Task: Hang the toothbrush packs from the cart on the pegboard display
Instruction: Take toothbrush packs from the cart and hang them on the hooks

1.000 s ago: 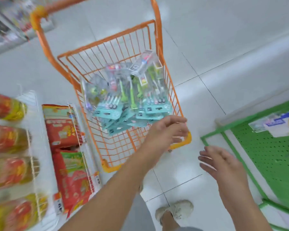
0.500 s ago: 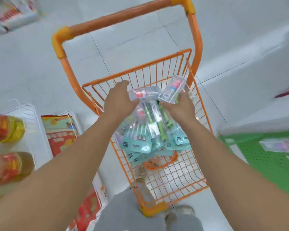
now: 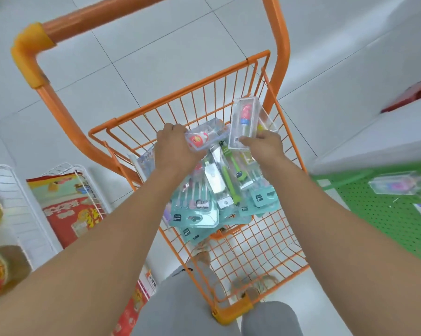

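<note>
An orange wire cart [image 3: 231, 88] stands in front of me with a heap of toothbrush packs [image 3: 204, 204] on teal cards inside it. My left hand [image 3: 175, 151] grips a clear pack with a red cartoon figure [image 3: 204, 137] at the top of the heap. My right hand [image 3: 265, 146] grips a clear upright pack with a pink brush [image 3: 244, 122], lifted a little above the heap. The green pegboard [image 3: 384, 214] lies at the right with one clear pack [image 3: 398, 185] hanging on it.
White wire shelves [image 3: 15, 209] at the left hold red and yellow packets [image 3: 68, 204] and bottles [image 3: 0, 270]. A white shelf base [image 3: 374, 141] runs along the right. White floor tiles lie beyond the cart. My legs are under the cart's near end.
Both hands moved from the cart's near rim into the heap and each took hold of a clear pack. My view has come closer over the cart.
</note>
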`<state>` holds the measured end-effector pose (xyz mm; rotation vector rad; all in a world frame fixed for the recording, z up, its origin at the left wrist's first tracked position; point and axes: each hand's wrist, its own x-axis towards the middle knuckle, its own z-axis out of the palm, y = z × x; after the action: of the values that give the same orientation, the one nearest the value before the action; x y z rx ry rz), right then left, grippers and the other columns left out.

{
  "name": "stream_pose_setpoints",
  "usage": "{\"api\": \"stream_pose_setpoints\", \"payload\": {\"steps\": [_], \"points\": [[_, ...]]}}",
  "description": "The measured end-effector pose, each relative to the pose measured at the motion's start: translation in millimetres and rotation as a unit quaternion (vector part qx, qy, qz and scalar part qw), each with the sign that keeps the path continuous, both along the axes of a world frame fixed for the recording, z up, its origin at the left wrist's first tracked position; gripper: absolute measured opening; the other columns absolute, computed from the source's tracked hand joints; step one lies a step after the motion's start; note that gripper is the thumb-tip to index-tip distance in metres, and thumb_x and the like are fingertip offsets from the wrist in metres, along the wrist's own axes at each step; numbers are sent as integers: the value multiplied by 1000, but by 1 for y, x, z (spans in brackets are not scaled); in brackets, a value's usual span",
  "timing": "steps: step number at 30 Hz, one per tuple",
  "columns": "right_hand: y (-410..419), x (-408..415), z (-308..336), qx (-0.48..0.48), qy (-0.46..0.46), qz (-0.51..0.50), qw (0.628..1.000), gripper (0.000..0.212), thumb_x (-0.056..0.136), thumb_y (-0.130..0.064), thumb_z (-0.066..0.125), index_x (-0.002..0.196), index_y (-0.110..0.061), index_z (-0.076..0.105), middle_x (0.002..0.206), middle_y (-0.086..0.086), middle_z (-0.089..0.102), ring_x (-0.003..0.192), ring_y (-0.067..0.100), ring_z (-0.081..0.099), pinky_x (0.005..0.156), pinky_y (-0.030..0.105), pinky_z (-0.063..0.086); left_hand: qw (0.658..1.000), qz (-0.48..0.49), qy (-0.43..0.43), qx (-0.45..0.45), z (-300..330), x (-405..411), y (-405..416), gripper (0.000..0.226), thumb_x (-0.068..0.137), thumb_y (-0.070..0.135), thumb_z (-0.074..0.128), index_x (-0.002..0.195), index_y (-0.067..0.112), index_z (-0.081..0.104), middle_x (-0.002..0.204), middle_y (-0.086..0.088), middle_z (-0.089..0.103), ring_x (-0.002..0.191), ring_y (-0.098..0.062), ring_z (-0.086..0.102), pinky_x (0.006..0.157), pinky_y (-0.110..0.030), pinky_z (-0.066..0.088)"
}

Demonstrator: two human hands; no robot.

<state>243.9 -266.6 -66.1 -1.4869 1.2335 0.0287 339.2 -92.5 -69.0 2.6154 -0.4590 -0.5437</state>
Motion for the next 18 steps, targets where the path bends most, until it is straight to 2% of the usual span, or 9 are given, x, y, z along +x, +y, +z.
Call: {"api": "stream_pose_setpoints", "payload": {"steps": [2,3,5,7,9,11,13,15,18], "points": [[2,-12,15,16,-28,-13,999,7,88,-16,73,90,-13,67,83,0,62,72,14,57,67,25,45,991,44,21,-122,18,-5,7,55,67,39,87,110,16,61,109,-2,53,102,-19,54,77,-23,45],[5,-21,25,30,-52,-17,998,12,87,-17,74,88,-15,62,83,1,61,72,15,58,70,30,49,982,59,43,-177,32,-9,13,55,65,38,89,109,18,61,109,0,56,99,-15,57,77,-22,49],[13,-43,46,86,-123,-25,988,19,87,-14,74,100,-15,60,97,4,68,84,17,67,80,39,56,950,76,119,-278,62,-18,23,55,64,38,90,109,22,62,110,3,66,99,-12,66,80,-27,56],[25,-71,68,161,-203,-43,965,28,87,-5,73,109,-11,57,111,11,69,94,24,71,85,46,59,897,87,207,-381,86,-30,26,52,66,35,87,110,21,64,105,3,72,98,-17,71,83,-33,57],[37,-98,84,205,-258,-66,942,37,79,2,76,108,-9,55,116,18,67,98,34,71,84,51,59,818,126,304,-472,99,-43,19,47,70,33,79,112,18,66,103,-1,70,97,-20,67,83,-34,55],[42,-123,92,150,-274,-52,948,39,72,5,77,96,-12,52,103,16,68,88,29,70,79,45,59,712,182,430,-525,105,-63,-1,54,74,36,70,121,11,63,110,-10,62,101,-29,57,90,-41,51],[39,-150,98,23,-268,-15,963,45,67,6,81,83,-15,45,93,4,68,82,17,67,73,32,54,647,201,518,-522,110,-91,-25,63,76,40,66,130,9,57,119,-15,55,109,-32,52,99,-48,47],[32,-179,105,-84,-260,16,962,49,63,1,83,78,-16,40,104,0,69,97,15,67,78,27,52,623,192,564,-507,114,-127,-47,70,81,47,64,136,6,53,128,-19,53,116,-34,52,100,-48,48],[11,-235,110,-189,-244,51,950,49,60,3,86,76,-14,43,115,1,62,107,13,60,81,23,47,636,178,580,-476,115,-182,-76,101,67,52,86,147,6,45,134,-21,56,121,-37,58,104,-53,49]]}}
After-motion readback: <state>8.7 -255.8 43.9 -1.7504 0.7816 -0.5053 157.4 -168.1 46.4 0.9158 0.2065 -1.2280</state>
